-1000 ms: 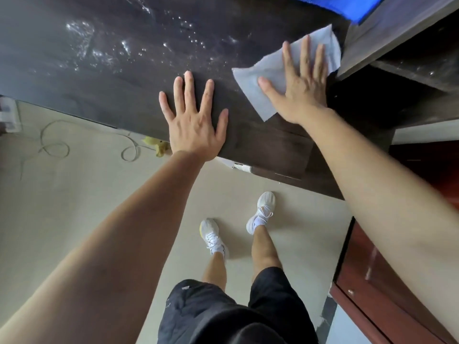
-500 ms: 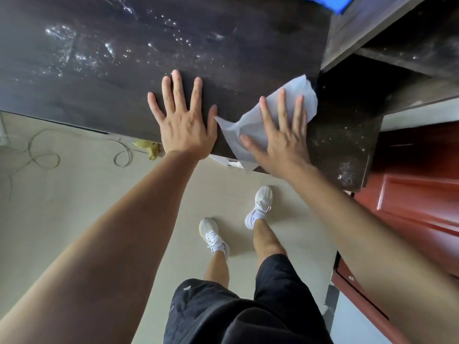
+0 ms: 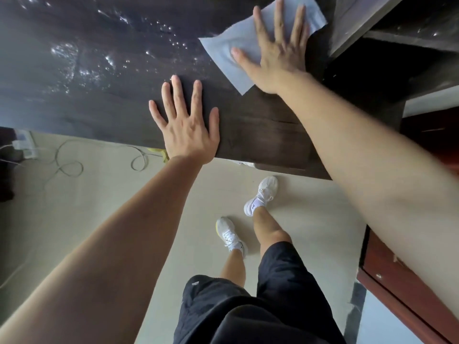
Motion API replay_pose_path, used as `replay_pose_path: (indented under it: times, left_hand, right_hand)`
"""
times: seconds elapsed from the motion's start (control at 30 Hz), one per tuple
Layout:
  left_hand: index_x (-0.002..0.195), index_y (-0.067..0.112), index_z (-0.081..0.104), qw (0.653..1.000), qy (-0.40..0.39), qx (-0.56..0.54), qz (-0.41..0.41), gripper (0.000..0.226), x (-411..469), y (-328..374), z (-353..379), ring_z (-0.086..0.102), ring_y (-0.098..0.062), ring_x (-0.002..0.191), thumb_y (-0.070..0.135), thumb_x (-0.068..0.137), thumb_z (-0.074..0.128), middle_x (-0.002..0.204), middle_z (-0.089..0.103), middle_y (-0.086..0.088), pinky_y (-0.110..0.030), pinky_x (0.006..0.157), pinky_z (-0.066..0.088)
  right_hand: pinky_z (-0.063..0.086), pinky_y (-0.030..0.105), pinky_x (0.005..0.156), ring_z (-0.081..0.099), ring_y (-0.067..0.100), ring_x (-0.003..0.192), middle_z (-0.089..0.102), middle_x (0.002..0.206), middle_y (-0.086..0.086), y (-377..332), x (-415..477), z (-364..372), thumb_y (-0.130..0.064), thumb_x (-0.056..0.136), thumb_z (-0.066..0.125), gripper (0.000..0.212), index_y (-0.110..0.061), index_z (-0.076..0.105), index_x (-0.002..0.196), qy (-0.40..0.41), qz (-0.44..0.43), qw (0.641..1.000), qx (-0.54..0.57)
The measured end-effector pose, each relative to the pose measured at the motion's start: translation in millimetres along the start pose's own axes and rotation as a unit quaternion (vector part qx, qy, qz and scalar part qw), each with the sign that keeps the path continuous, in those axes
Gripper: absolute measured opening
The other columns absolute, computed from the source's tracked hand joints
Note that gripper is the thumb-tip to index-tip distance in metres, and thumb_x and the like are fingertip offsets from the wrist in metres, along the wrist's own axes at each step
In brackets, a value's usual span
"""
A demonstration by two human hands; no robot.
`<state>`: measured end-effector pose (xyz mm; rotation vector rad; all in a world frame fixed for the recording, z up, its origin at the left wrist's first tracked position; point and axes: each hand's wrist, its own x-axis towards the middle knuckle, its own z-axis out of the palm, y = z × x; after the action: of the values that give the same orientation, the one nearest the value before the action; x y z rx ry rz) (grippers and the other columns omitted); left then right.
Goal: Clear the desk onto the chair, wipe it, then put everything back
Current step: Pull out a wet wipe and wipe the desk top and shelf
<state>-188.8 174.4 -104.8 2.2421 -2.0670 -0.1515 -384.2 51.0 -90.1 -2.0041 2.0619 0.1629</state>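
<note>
Right grip (image 3: 278,55), spread flat, pressed the limp, soft cloth (image 3: 221,54) mid-sheet; left grip (image 3: 186,130) lay released on the wet tabletop (image 3: 87,95).

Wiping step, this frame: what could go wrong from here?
The right hand presses the cloth flat beside the shelf unit and may knock that panel. Droplets cover the left of the desk, far from the cloth, so that patch could be missed. The left hand leans near the front edge and might slip if water spreads.
</note>
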Motion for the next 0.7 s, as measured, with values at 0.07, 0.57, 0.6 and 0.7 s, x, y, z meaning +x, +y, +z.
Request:
replay_pose_path:
  times: [0.07,0.57,0.6,0.7]
  left_hand:
    - [0.155,0.025,0.027,1.000,-0.003,0.004,0.000,0.061,0.4,-0.9,-0.4,0.014,-0.033,0.151,0.054,0.101,0.027,0.164,0.016,-0.013,-0.061,0.119,0.008]
    - [0.156,0.026,0.021,1.000,-0.022,0.020,-0.003,0.062,-1.1,-2.8,0.4,0.009,-0.032,0.151,0.054,0.101,0.027,0.165,0.012,-0.012,-0.061,0.119,0.007]
    - [0.156,0.026,0.022,1.000,-0.022,0.021,-0.001,0.062,-0.6,-2.7,0.5,0.009,-0.032,0.151,0.054,0.101,0.028,0.165,0.012,-0.012,-0.061,0.119,0.007]
    - [0.156,0.026,0.023,0.999,-0.026,0.019,-0.002,0.062,-0.8,-0.9,-1.0,0.010,-0.032,0.151,0.054,0.101,0.030,0.165,0.013,-0.012,-0.060,0.119,0.006]
  right_hand:
    - [-0.006,0.059,0.121,-0.012,0.051,0.148,-0.010,0.167,0.011,-5.7,5.9,1.5,-0.088,0.082,0.006,0.094,-0.035,-0.001,0.159,-0.002,0.006,1.000,0.009]
    - [-0.006,0.062,0.120,-0.008,0.053,0.148,-0.005,0.167,0.015,-7.5,39.5,-10.3,-0.089,0.081,0.007,0.097,-0.033,-0.002,0.160,-0.007,-0.041,0.999,0.003]
    - [-0.004,0.062,0.120,-0.005,0.053,0.148,-0.002,0.167,0.016,-7.9,38.9,-9.9,-0.088,0.082,0.007,0.097,-0.032,-0.001,0.160,0.003,-0.044,0.999,0.005]
    - [0.000,0.062,0.121,-0.003,0.053,0.148,-0.001,0.167,0.017,-0.6,26.2,-4.9,-0.085,0.086,0.010,0.095,-0.027,0.001,0.161,0.022,-0.068,0.997,0.011]
